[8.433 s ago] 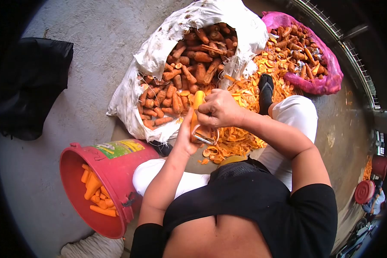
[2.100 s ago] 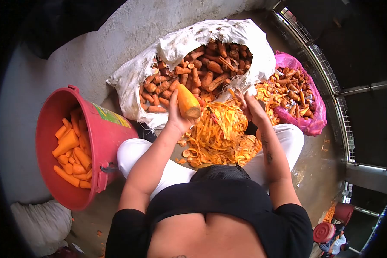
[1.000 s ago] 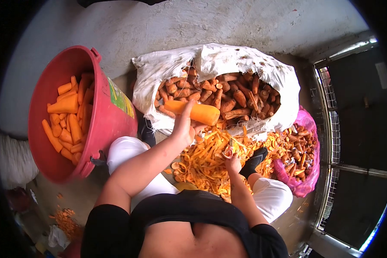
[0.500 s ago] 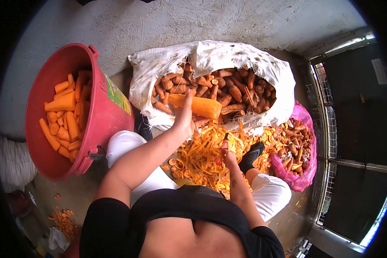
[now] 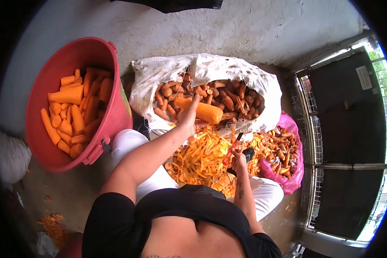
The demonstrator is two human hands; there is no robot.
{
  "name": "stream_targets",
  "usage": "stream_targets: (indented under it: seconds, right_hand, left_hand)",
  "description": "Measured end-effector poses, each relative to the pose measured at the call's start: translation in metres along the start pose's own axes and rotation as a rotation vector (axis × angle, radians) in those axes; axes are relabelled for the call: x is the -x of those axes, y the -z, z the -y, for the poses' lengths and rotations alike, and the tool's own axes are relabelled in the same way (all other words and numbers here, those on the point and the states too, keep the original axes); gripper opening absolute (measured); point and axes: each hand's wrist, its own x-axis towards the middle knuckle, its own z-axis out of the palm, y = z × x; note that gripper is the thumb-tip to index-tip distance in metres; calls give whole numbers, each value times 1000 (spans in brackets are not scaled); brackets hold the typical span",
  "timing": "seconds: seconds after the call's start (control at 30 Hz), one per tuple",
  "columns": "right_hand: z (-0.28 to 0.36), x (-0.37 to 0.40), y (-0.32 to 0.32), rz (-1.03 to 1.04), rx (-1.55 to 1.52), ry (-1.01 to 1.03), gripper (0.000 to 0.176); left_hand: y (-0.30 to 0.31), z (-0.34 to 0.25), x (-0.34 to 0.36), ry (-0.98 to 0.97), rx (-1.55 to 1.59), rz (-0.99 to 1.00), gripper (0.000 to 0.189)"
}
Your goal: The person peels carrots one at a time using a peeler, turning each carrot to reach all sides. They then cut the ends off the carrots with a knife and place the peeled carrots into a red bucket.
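Note:
My left hand (image 5: 188, 119) grips a peeled orange carrot (image 5: 203, 110) and holds it sideways over the mouth of a white sack (image 5: 228, 71) full of unpeeled carrots. Lower and to the right, my right hand (image 5: 239, 160) is shut on a red-handled peeler (image 5: 230, 151), held above a heap of orange peelings (image 5: 200, 157) between my legs. A red bucket (image 5: 88, 53) on my left holds several peeled carrots (image 5: 71, 116).
A pink mesh bag (image 5: 287, 182) of unpeeled carrots lies to the right of the peelings. A metal grille gate (image 5: 344, 142) stands at the far right. Grey concrete floor (image 5: 193, 26) lies beyond the sack. A white cloth bundle (image 5: 10, 157) sits at the left edge.
My view has swung left toward the bucket. The left hand keeps the peeled carrot raised over the sack. The right hand has lowered with the peeler over the peelings.

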Motion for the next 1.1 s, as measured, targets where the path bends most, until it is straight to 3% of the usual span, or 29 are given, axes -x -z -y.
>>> stream_targets:
  seconds: [0.03,0.13,0.17,0.33,0.4,0.5,0.6,0.67,0.77,0.83,0.9,1.0,1.03,1.1]
  right_hand:
    - [-1,-2,2,9,52,-13,18]
    - [4,0,-7,97,-348,-90,21]
    - [10,2,-8,132,-316,-110,31]
    - [61,29,-54,173,-375,-90,41]
    - [75,29,-61,296,-217,20,45]
    - [93,37,-67,291,-65,-5,44]
    - [98,42,-71,319,-115,55,46]
    - [82,31,-63,168,126,184,41]
    - [91,51,-57,-91,772,339,28]
    - [77,40,-42,-31,619,294,32]
    - [74,39,-34,-99,1009,466,34]
    - [76,47,-32,110,216,229,35]
    - [78,47,-35,117,179,216,41]
    - [92,63,-39,241,-172,63,44]
  left_hand:
    - [2,1,0,9,-7,11,75]
    - [10,6,-1,24,40,73,70]
    - [14,7,-3,30,79,93,70]
    - [10,1,11,-26,138,168,60]
    - [11,-1,14,-43,132,231,57]
    - [11,-2,17,-73,208,389,47]
    - [11,-3,25,-102,221,494,40]
    - [9,-5,30,-113,204,558,40]
    - [11,-8,32,-134,174,675,46]
    - [11,-12,36,-163,150,766,47]
    - [11,-14,37,-114,195,811,50]
    - [9,-18,41,-93,180,860,52]
    - [8,-19,43,-94,162,873,52]
    - [7,-17,44,-139,84,899,51]
